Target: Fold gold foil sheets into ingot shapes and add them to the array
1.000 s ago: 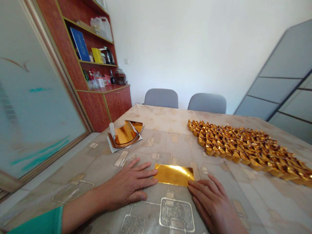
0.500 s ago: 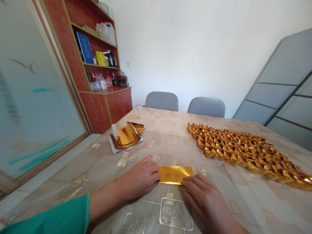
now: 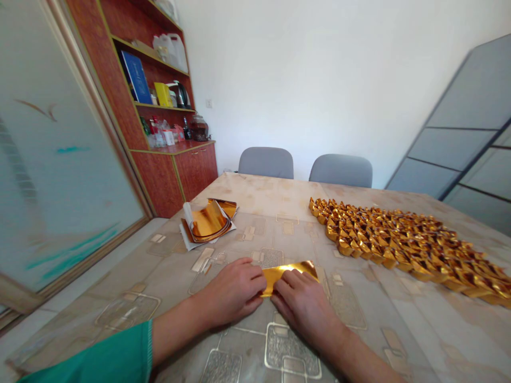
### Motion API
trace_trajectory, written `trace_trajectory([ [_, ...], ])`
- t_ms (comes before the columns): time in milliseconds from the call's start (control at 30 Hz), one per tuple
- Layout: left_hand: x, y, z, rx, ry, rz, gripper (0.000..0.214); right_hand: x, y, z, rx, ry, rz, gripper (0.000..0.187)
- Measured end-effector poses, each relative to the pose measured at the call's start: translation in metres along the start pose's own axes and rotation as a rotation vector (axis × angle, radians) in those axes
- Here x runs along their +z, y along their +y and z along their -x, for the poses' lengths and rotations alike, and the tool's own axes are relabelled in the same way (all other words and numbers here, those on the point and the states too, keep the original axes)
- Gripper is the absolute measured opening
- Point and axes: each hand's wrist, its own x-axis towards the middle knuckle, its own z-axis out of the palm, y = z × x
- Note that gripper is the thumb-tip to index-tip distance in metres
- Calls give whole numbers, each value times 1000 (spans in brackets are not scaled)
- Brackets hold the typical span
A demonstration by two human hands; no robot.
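A folded strip of gold foil paper [image 3: 273,275] lies on the table in front of me, its far right corner tilted up. My left hand [image 3: 238,287] is closed on the strip's left end, fingers curled and thumb at the near side. Over its middle and right part, my right hand [image 3: 303,302] bends its fingers and grips the near edge, hiding part of the foil. Beyond my left hand sits a curved stack of gold foil sheets [image 3: 209,221] with white backing. Rows of folded gold foil pieces [image 3: 391,234] stand to the right.
A patterned tablecloth [image 3: 191,340] covers the table. Two grey chairs [image 3: 266,163] stand at its far edge, before a white wall. At the left are a frosted glass door [image 3: 67,159] and a reddish wooden cabinet [image 3: 159,181] with bottles, a kettle and boxes.
My right hand has moved left and slightly up along the strip, from its near right corner toward the middle. The strip's right end now tilts up. My left hand stays at the left end.
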Motion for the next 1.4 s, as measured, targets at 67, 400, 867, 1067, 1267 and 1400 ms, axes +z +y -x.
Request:
trace_trajectory([
  [67,3,0,-2,40,18,-33,12,-2,-1,-1,14,-8,-33,8],
  [400,-3,4,3,-118,35,240,16,-1,0,6,98,0,-127,11],
  [867,7,-11,2,-233,101,370,7,-1,-4,4,217,-26,-268,20],
  [1067,13,-18,0,-217,119,344,9,8,1,3,261,20,-172,20],
  [1267,13,-19,-5,-212,98,319,12,12,1,2,255,-9,-83,17],
  [1400,15,-19,-9,-218,91,296,12,16,1,2,233,3,-27,17],
])
